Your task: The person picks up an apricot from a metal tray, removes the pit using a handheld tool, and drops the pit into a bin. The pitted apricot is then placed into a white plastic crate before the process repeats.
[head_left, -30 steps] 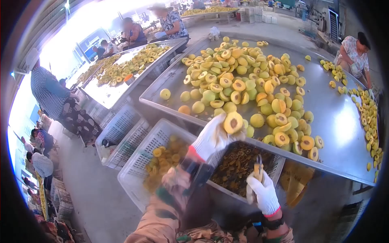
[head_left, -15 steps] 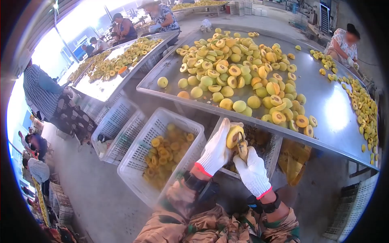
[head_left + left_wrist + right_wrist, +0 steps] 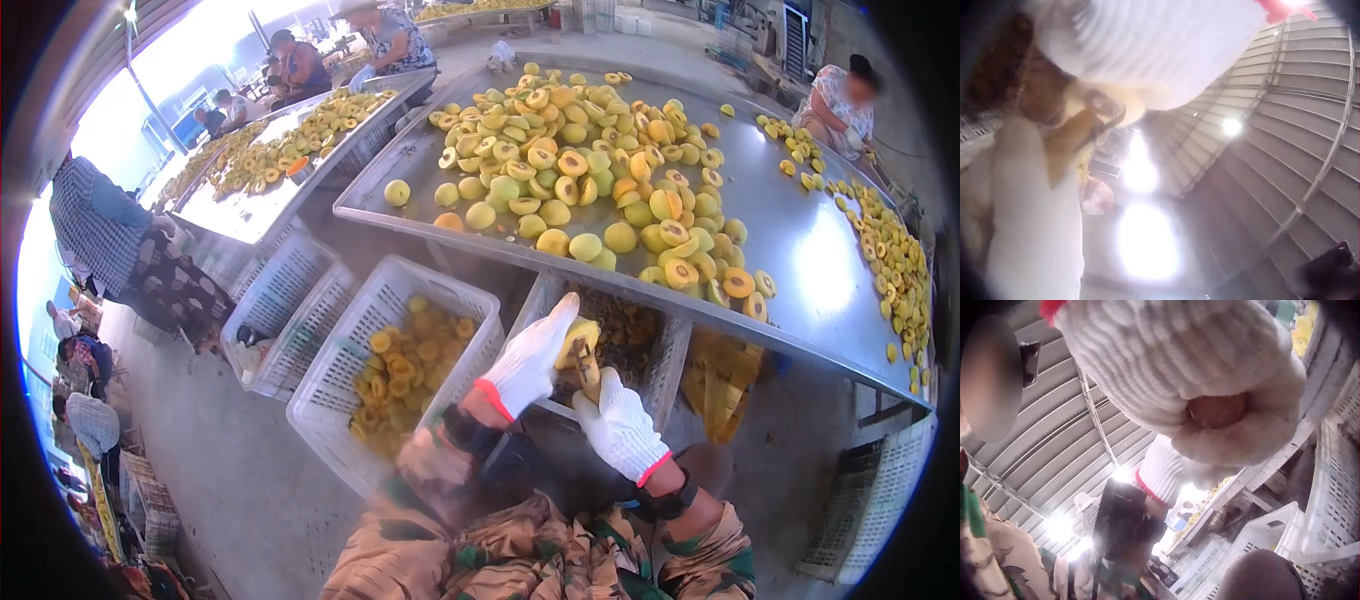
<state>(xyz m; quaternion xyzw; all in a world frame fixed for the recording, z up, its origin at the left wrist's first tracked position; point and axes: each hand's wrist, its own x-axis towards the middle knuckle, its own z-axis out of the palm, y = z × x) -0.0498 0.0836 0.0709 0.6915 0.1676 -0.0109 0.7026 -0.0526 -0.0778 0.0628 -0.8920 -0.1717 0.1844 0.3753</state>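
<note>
In the head view my left hand [image 3: 530, 360], in a white knitted glove, holds a yellow peach half [image 3: 582, 338] with its brown centre exposed. My right hand [image 3: 622, 428], gloved alike, grips a pitting knife [image 3: 590, 384] by its wooden handle. The tool's metal tip lies against the cut face of the fruit. In the left wrist view the curved metal blade [image 3: 1110, 122] reaches the blurred fruit beside my left glove. The round end of the wooden handle [image 3: 1216, 411] shows inside my curled right glove in the right wrist view.
A metal table [image 3: 820, 300] ahead bears a heap of peach halves [image 3: 570, 150]. Below my hands stands a crate [image 3: 672, 372] of brown pits; left of it, a white crate [image 3: 315, 385] contains yellow halves. People work at other tables; one person [image 3: 840, 105] sits at the far right.
My left hand has brought the peach half down from the table's edge, and my right hand has raised the pitting knife to it. Over the last half second, both hands stay together with the tool at the fruit.
</note>
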